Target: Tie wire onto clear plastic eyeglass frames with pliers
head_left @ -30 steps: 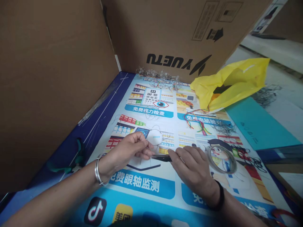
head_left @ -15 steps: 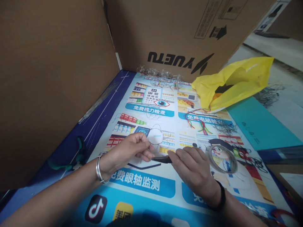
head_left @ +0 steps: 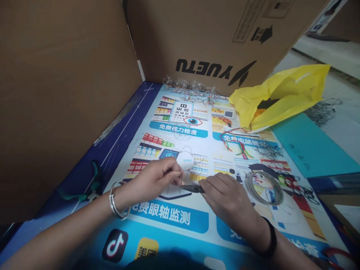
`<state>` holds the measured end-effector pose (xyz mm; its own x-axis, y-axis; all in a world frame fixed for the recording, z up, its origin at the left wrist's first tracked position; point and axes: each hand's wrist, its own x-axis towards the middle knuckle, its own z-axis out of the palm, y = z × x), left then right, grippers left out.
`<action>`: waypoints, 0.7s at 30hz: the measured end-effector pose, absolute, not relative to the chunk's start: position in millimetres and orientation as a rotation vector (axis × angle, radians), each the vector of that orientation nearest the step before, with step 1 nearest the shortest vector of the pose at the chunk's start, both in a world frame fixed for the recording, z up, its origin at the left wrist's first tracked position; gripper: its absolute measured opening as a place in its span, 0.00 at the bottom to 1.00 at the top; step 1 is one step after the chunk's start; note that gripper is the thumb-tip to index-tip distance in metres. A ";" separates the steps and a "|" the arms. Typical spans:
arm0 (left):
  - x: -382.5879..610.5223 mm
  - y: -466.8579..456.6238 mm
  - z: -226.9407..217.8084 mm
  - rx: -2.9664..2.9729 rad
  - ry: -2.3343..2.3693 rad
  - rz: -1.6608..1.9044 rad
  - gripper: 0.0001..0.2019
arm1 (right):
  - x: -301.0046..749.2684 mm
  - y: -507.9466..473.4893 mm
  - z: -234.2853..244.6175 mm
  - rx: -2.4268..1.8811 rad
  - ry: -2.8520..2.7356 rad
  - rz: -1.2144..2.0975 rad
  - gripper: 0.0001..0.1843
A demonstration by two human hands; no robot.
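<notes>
Printed poster mat (head_left: 168,219) is spread under both hands, near centre. Left hand (head_left: 152,180): fingertips pressed together, pinching what seems a thin wire piece (head_left: 176,180). Right hand (head_left: 228,198): fingers closed round a dark slim tool (head_left: 192,188). Its long axis is laid left-right, tip pointed left, just beside the pinch.

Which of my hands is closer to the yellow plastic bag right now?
Right. The right hand, gripping a dark tool, lies below and slightly left of the yellow plastic bag; the left hand is farther left, beyond the tool's tip.
</notes>
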<state>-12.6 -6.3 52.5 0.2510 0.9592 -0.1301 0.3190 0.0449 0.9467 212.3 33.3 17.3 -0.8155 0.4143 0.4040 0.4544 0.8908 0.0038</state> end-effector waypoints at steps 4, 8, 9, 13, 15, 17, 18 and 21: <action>-15.2 -8.8 59.0 1.915 1.278 0.571 0.09 | 211.8 32.0 16.4 -0.682 -2.718 0.065 0.09; -14.8 -9.7 59.7 1.995 1.289 0.519 0.10 | 212.3 31.4 15.1 -0.696 -2.742 0.191 0.09; -14.3 -9.6 59.4 1.970 1.305 0.532 0.10 | 211.9 31.4 15.0 -0.709 -2.741 0.190 0.08; -11.7 -6.9 55.4 1.615 1.410 0.630 0.07 | 209.2 32.0 15.7 -0.759 -2.692 0.044 0.06; -10.2 -4.8 51.6 1.329 1.397 0.692 0.07 | 209.0 31.9 17.0 -0.753 -2.619 -0.090 0.05; -8.4 -3.0 47.8 1.096 1.335 0.737 0.08 | 210.0 30.9 18.8 -0.705 -2.549 -0.237 0.06; -7.4 -2.4 46.3 1.014 1.303 0.752 0.09 | 210.7 29.8 19.8 -0.660 -2.530 -0.304 0.07; -4.1 -1.7 43.6 0.878 1.255 0.787 0.10 | 211.8 25.3 23.4 -0.514 -2.534 -0.448 0.09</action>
